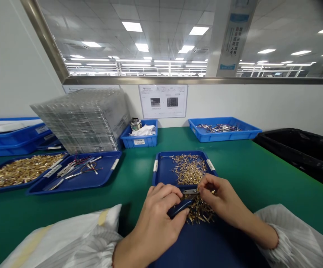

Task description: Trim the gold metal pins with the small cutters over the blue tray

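Low in the centre of the frame, the left hand (155, 219) is closed around a pair of small blue-handled metal cutters (179, 207). The tip of the tool points right toward the right hand (222, 203). That hand is pinched shut, thumb against fingertips, on what looks like one thin brass pin (213, 192) held right at the tip. Just above the hands sits a shallow dark blue plastic tray (164, 169) holding a loose heap of brass pins (189, 169), and more pins lie scattered beneath the fingers. The main risk is how close everything sits. The fingertips are right at the blades, so a squeeze slightly off line could nip skin. A pin held this lightly could also spring away into the heap or onto the green table mat (133, 186). The mat covers a long bench. At mid-left are a stack of clear plastic trays (86, 121) and a blue tray of gold-coloured parts (19, 171). A small blue bin with white cloth (141, 139) stands at the wall, and a black-lined container (300, 149) sits at the right edge. Above, a printed sheet (163, 100) hangs under a long window onto a brightly lit hall.
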### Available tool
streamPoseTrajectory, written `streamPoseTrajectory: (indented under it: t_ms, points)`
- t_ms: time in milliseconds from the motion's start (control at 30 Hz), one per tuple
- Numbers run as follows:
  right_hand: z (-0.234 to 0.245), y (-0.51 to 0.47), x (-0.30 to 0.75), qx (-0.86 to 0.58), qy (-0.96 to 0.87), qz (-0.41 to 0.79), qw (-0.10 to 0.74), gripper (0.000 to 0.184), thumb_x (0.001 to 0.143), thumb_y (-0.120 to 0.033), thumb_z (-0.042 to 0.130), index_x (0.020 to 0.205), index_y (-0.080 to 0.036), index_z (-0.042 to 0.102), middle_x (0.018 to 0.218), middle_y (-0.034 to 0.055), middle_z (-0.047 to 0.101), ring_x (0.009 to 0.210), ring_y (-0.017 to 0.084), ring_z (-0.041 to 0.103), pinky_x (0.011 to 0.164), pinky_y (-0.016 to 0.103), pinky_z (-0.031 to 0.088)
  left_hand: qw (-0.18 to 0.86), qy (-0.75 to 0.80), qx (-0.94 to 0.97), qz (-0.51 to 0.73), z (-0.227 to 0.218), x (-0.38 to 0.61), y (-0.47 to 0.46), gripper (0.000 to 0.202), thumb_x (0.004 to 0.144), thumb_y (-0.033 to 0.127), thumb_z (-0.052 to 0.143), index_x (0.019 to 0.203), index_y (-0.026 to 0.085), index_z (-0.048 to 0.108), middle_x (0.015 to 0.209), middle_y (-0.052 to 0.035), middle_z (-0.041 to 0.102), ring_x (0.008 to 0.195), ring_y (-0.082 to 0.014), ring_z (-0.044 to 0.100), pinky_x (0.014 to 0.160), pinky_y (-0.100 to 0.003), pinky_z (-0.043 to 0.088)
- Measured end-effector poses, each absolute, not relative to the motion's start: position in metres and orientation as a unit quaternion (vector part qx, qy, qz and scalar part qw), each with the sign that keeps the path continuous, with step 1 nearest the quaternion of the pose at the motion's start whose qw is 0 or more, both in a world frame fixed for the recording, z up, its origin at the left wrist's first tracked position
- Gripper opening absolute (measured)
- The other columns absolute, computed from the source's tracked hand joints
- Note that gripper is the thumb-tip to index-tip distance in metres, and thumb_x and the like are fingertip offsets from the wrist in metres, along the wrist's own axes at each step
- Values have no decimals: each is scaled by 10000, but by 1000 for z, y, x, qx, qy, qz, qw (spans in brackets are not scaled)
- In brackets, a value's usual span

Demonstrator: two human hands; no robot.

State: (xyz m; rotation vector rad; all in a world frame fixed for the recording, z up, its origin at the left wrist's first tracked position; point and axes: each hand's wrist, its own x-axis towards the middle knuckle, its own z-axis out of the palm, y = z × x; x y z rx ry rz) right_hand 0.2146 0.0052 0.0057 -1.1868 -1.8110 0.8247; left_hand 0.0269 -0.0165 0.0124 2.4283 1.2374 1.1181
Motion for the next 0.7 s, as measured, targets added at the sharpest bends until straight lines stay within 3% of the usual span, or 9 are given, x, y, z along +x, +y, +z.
streamPoseTrajectory:
  t_ms: [167,333,467,700]
  points:
    - [8,2,216,-465,-824,136,294,135,684,-47,463,665,-177,494,647,-12,517,612,134,476,595,252,351,51,377,871,310,11,23,-16,51,774,155,569,728,168,587,868,-35,615,781,-212,506,733,-417,398]
    - [5,2,215,-455,-857,40,241,118,691,-64,486,635,-168,485,628,-5,524,591,131,449,676,294,354,-34,323,910,259,12,21,-18,114,820,118,510,739,147,586,898,-50,614,843,-239,489,789,-457,373]
    - [6,4,216,-445,-860,47,243,133,702,-64,502,616,-165,494,613,-5,533,605,134,464,684,295,361,-52,310,915,254,12,21,-17,126,814,100,511,714,136,579,891,-49,616,857,-243,486,784,-458,370]
    - [12,10,225,-443,-829,127,316,138,840,-134,465,764,-181,569,728,18,600,683,155,534,649,282,390,34,384,870,309,11,21,-9,48,769,171,581,725,166,598,844,-42,615,796,-213,518,735,-409,396]
